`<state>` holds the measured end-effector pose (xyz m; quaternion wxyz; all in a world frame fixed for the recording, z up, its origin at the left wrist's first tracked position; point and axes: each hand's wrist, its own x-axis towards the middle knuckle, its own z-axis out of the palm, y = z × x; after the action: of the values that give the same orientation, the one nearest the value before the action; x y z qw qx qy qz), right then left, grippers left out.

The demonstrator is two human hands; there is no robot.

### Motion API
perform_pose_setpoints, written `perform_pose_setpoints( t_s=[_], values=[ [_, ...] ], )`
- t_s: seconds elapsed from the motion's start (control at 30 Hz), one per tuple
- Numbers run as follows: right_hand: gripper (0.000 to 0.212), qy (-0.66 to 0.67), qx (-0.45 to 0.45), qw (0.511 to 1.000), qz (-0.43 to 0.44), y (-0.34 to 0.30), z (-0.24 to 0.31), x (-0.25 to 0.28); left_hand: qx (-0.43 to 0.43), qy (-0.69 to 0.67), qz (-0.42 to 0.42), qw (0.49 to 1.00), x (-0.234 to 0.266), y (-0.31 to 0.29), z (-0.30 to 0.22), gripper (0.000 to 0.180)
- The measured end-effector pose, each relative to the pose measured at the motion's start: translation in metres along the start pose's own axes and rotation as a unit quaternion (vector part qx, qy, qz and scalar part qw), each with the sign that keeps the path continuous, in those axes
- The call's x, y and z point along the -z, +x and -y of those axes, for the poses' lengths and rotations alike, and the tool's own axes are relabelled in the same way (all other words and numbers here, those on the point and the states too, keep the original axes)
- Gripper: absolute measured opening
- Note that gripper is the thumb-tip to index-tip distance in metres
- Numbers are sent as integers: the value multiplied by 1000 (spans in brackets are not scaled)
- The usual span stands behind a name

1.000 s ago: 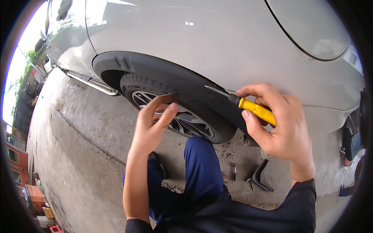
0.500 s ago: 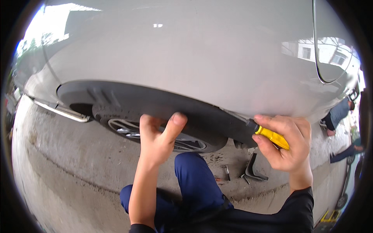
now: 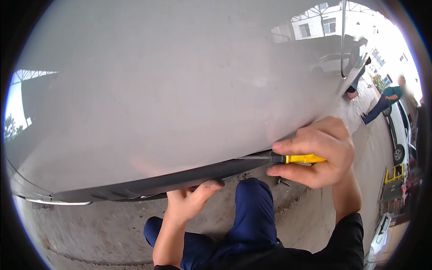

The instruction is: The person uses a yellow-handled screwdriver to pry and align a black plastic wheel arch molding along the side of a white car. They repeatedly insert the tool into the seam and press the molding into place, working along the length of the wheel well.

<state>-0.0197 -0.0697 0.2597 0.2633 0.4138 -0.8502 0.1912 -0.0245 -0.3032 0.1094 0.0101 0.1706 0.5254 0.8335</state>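
My right hand (image 3: 321,150) is closed around a screwdriver (image 3: 306,159) with a yellow and black handle. Its thin shaft points left and lies along the seam between the grey car body panel (image 3: 189,99) and the black wheel arch trim (image 3: 148,183). How deep the tip goes cannot be seen. My left hand (image 3: 191,204) grips the lower edge of that trim, thumb on the near side; its other fingers are mostly hidden beneath. The wheel is almost wholly covered by the trim.
My knees, in blue trousers (image 3: 254,211), are bent below the trim on the concrete floor (image 3: 112,231). A small metal tool (image 3: 283,181) lies near my right hand. Off to the right are a standing person (image 3: 382,103), another person (image 3: 357,81) and a white car (image 3: 398,126).
My view has shifted higher and closer over the panel, hiding most of the wheel. The screwdriver has turned nearly level, its shaft now showing at the seam. My left hand stays at the trim.
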Motion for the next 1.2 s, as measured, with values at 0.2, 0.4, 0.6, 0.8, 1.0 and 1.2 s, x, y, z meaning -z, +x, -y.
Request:
perform_pose_setpoints(
  t_s=[0.2,0.4,0.6,0.8,1.0,1.2],
  values=[
    [36,25,-50,998,39,12,3,10,65,5,47,997,10,-1,0,9],
    [36,-83,-75,993,41,0,12,3,62,23,90,994,17,3,-2,12],
    [45,-175,-25,984,30,1,10,-3,14,56,67,996,8,3,-3,29],
    [46,-160,-2,987,36,10,10,-1,69,7,80,994,12,2,-8,21],
    [44,-154,14,980,128,22,16,11,73,72,66,993,16,-2,-10,21],
    [43,-165,47,976,136,26,21,-2,118,94,31,988,23,-10,-7,17]
  ],
)
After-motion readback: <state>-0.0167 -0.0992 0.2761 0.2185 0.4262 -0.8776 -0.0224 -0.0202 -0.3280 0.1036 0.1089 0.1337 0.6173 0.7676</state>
